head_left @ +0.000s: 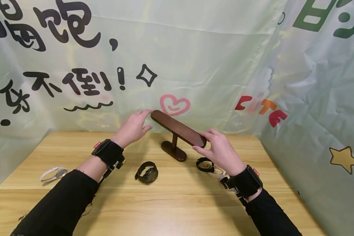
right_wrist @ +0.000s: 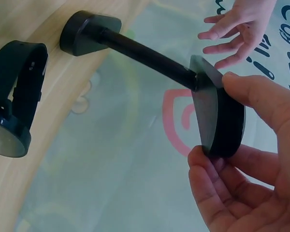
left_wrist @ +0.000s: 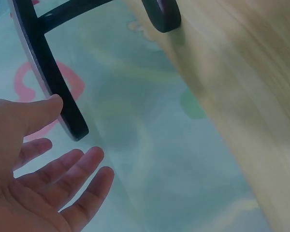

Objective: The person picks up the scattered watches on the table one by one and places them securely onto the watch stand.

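A dark brown wooden watch display stand [head_left: 177, 127] has its long bar slanted across the head view, on a post over an oval base [head_left: 173, 151]. My right hand [head_left: 221, 150] grips the bar's near right end; in the right wrist view the thumb lies on one side and the fingertips [right_wrist: 199, 157] are on the other. At the bar's far left end is my left hand [head_left: 133, 127], fingers loosely extended. The left wrist view shows its thumb [left_wrist: 43, 113] against the bar's edge, with the other fingers spread apart from it.
A black watch [head_left: 148, 173] lies on the wooden table [head_left: 153, 203] in front of the stand. Below the right hand are a black band [head_left: 204, 165] and a partly hidden white strap [head_left: 218, 173]. A white watch [head_left: 54, 174] lies at left. Printed cloth [head_left: 212, 59] hangs behind.
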A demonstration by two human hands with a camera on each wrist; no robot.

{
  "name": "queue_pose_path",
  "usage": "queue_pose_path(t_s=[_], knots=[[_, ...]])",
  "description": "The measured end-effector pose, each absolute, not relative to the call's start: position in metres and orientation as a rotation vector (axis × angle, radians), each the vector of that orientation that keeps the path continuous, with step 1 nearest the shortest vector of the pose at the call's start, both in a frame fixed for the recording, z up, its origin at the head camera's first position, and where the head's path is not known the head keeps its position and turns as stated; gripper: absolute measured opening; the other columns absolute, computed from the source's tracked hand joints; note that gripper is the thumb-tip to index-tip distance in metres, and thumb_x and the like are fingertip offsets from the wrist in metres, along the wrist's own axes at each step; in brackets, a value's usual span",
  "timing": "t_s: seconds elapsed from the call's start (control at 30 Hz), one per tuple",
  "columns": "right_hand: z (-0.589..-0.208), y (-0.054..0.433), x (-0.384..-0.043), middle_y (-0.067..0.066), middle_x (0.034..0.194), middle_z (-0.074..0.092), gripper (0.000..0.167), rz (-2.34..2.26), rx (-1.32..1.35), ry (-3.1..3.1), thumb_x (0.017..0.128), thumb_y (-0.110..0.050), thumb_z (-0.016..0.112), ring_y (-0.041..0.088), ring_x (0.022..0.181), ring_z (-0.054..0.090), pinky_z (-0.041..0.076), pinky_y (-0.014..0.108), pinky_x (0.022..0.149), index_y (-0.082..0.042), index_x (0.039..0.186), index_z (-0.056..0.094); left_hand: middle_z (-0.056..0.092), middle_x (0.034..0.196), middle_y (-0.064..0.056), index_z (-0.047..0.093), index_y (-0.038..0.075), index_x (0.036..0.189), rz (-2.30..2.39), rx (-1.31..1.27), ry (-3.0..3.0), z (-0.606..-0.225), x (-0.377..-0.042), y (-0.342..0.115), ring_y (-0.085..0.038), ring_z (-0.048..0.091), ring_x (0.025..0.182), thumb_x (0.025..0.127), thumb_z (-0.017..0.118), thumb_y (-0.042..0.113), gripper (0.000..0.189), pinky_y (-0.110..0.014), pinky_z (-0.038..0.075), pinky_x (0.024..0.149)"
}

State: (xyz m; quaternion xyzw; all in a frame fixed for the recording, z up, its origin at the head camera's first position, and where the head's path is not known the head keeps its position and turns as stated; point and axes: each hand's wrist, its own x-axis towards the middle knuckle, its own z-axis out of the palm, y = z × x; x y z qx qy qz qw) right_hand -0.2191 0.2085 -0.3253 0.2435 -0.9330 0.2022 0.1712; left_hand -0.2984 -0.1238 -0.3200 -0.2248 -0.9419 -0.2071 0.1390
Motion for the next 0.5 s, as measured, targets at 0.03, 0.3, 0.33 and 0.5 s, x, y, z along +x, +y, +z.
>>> queue_pose_path(t_s=[0.03,0.3,0.33,0.5], knots=[[-0.325,0.209,-0.22,0.008,0.103,0.065,0.051,0.572,0.7,-2.654,0.096,-0.031,0.083,0.018,0.084,0.054,0.047,0.03,0.072,-0.001,0.135,0.071,0.059,0.15,-0.027,0.047,0.003,0.158,-0.608,-0.654,-2.724,-0.321,-0.3,-0.124,-0.045,0.065,0.127,0.103,0.075,0.019,0.064,-0.058,0.059,0.104],[-0.321,0.207,-0.225,0.006,0.102,0.062,0.052,0.582,0.747,-2.685,0.098,-0.033,0.081,0.019,0.085,0.05,0.044,0.03,0.073,-0.003,0.139,0.07,0.058,0.149,-0.03,0.044,0.0,0.159,-0.639,-0.644,-2.725,-0.327,-0.303,-0.132,-0.042,0.068,0.115,0.104,0.073,0.016,0.065,-0.056,0.06,0.098],[-0.321,0.207,-0.226,0.006,0.102,0.063,0.052,0.581,0.758,-2.683,0.098,-0.033,0.081,0.019,0.086,0.05,0.044,0.03,0.073,-0.003,0.139,0.07,0.057,0.149,-0.03,0.043,0.0,0.159,-0.645,-0.638,-2.729,-0.327,-0.304,-0.133,-0.042,0.068,0.116,0.104,0.072,0.016,0.064,-0.056,0.059,0.099],[-0.321,0.207,-0.232,0.005,0.104,0.064,0.053,0.589,0.83,-2.662,0.097,-0.032,0.082,0.017,0.089,0.052,0.045,0.031,0.076,-0.004,0.141,0.07,0.055,0.152,-0.03,0.042,0.0,0.161,-0.673,-0.636,-2.73,-0.33,-0.304,-0.14,-0.043,0.068,0.117,0.105,0.069,0.014,0.063,-0.057,0.058,0.103]])
